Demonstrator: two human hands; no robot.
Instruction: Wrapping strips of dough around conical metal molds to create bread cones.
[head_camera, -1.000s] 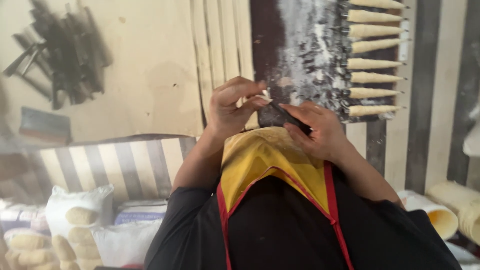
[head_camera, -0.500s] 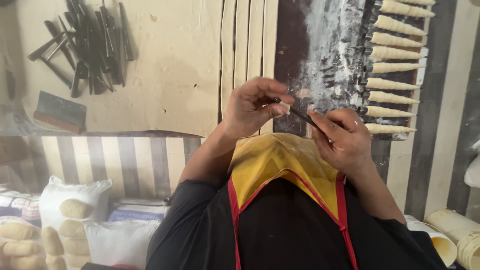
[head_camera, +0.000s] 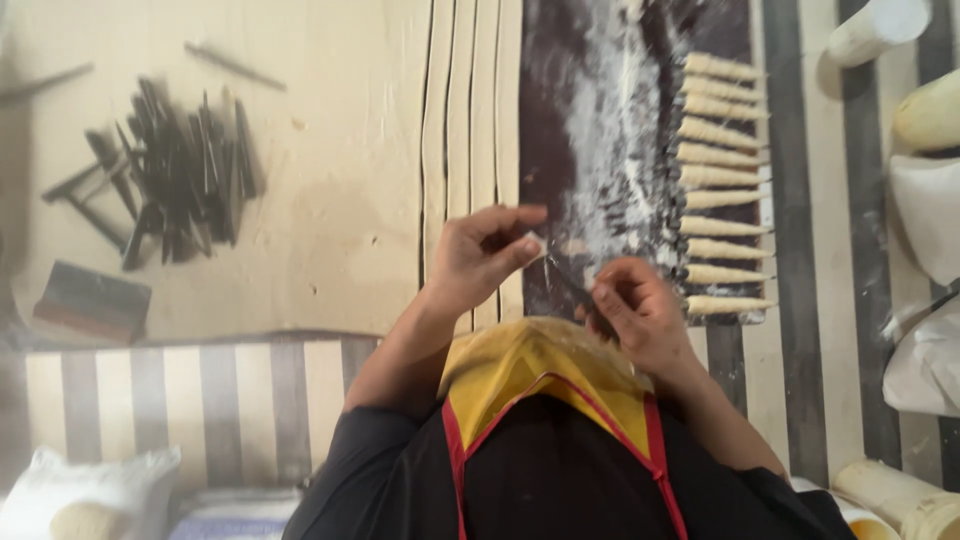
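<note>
Left hand (head_camera: 480, 255) pinches the pale end of a dough strip (head_camera: 537, 245) between thumb and fingertips, above the cut dough strips (head_camera: 470, 150) on the table. Right hand (head_camera: 635, 310) grips a thin dark metal cone mould (head_camera: 572, 285), its tip pointing toward the left hand (contact with the dough unclear). Wrapped cones (head_camera: 720, 190) line the floured dark board (head_camera: 560, 120); spare moulds (head_camera: 180, 180) lie well apart, left.

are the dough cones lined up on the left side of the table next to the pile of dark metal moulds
No, the dough cones sit in a column at the right of the floured dark board, while the pile of dark moulds lies far left.
</note>
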